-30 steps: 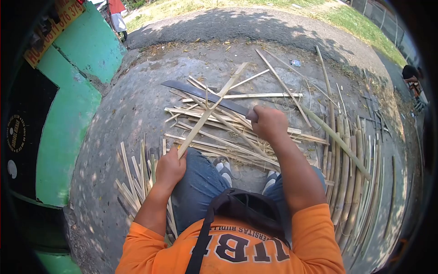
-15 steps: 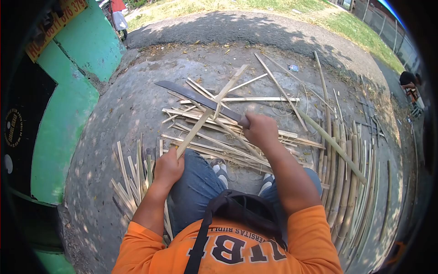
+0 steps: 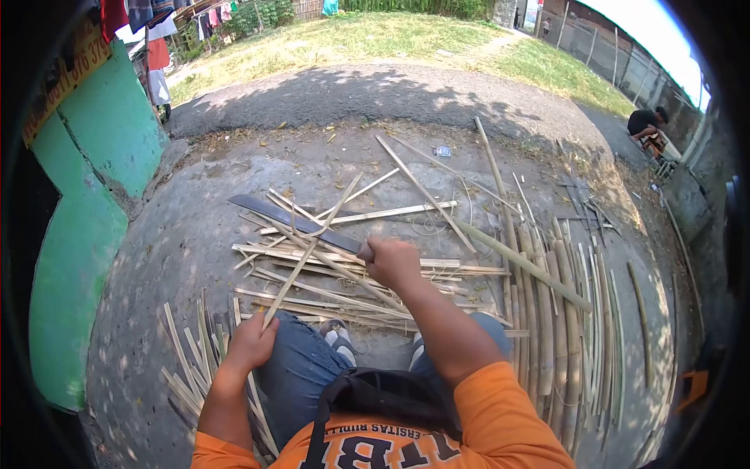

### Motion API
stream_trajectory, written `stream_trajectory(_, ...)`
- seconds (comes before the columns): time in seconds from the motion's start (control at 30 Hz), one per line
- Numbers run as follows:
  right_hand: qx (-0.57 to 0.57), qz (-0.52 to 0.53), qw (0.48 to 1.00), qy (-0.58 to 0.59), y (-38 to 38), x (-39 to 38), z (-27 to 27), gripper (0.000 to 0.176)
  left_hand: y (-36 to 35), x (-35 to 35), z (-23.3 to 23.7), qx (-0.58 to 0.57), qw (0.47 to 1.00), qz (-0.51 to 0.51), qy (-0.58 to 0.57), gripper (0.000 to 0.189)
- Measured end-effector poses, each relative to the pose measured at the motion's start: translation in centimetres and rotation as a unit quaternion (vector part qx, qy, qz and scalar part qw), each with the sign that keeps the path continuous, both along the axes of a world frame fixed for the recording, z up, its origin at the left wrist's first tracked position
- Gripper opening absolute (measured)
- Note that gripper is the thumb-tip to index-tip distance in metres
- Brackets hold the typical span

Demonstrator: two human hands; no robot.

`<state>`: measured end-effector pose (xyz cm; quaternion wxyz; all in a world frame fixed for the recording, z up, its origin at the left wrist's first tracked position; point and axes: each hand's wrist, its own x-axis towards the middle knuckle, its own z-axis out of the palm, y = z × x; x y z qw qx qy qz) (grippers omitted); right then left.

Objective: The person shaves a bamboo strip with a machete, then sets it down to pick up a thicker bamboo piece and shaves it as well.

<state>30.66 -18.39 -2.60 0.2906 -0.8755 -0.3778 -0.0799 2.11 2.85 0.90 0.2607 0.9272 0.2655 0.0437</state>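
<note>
- The left hand (image 3: pixel 251 344) sits low beside the person's left knee, its grip closed tight around the near end of a thin pale bamboo strip (image 3: pixel 295 270).
- The thin pale bamboo strip slants up and away from that hand towards the right. Its far end reaches over the scattered heap on the ground.
- The right hand (image 3: pixel 393 262) is held out ahead of the knees, its grip wrapped fully around the handle of a long dark-bladed machete (image 3: pixel 285 217).
- The machete's blade points away to the left, nearly level, and crosses the strip about halfway along it. The two touch there, but whether the edge has bitten into the bamboo cannot be told.
- Beneath blade and strip lies a loose heap of split bamboo slivers (image 3: pixel 351 301), criss-crossed on the grey concrete ground (image 3: pixel 187 250) just in front of the person's grey and white shoes (image 3: pixel 337 338).
- A fan of short cut bamboo strips (image 3: pixel 186 359) lies by the left forearm, near the left hand.
- To the right, well apart from both hands, a row of thicker curved bamboo slats (image 3: pixel 551 336) lies side by side, with one long green bamboo pole (image 3: pixel 523 264) laid aslant over them.
- A green painted wall (image 3: pixel 86 211) stands at the left edge.
- Another person (image 3: pixel 645 123) crouches far off at the upper right.
</note>
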Motion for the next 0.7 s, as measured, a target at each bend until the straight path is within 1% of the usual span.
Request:
stream_trajectory(0.1,0.032,0.029,0.999,0.000,0.5,-1.1,0.1,0.015,-0.4,0.6,1.8,-0.035,0.999,0.011,0.003,0.037)
stream_trajectory(0.2,0.032,0.077,0.996,-0.036,0.6,-1.9,1.3,0.012,1.7,2.2,-1.1,-0.035,0.993,-0.040,-0.103,0.037)
stream_trajectory(0.27,0.033,0.109,0.992,-0.056,0.5,-2.1,2.0,0.011,2.8,4.1,-2.3,-0.232,0.971,-0.028,-0.057,0.040)
stream_trajectory(0.33,0.031,0.100,0.993,-0.059,0.3,-1.7,1.9,0.011,2.5,5.7,-0.8,-0.403,0.915,-0.009,-0.017,0.043)
stream_trajectory(0.4,0.027,0.089,0.995,-0.044,-0.6,-1.3,2.0,0.012,1.7,6.5,0.6,-0.548,0.836,0.019,0.018,0.046)
stream_trajectory(0.43,0.018,0.080,0.996,-0.043,-1.0,-1.1,1.9,0.012,2.3,6.7,-0.4,-0.554,0.832,-0.001,0.027,0.049)
stream_trajectory(0.53,-0.001,0.065,0.997,-0.040,-1.7,-0.5,1.6,0.013,2.5,6.9,-1.3,-0.564,0.824,0.016,0.052,0.046)
stream_trajectory(0.57,-0.002,0.070,0.997,-0.042,-1.9,-0.3,1.6,0.013,2.6,6.7,-1.3,-0.546,0.837,0.002,0.043,0.044)
stream_trajectory(0.67,-0.007,0.088,0.995,-0.046,-1.8,-0.3,2.3,0.014,1.3,5.5,-0.2,-0.487,0.872,0.050,0.016,0.043)
stream_trajectory(0.7,-0.009,0.094,0.995,-0.045,-1.6,-0.6,2.5,0.014,1.3,4.7,-0.8,-0.469,0.882,0.039,-0.003,0.042)
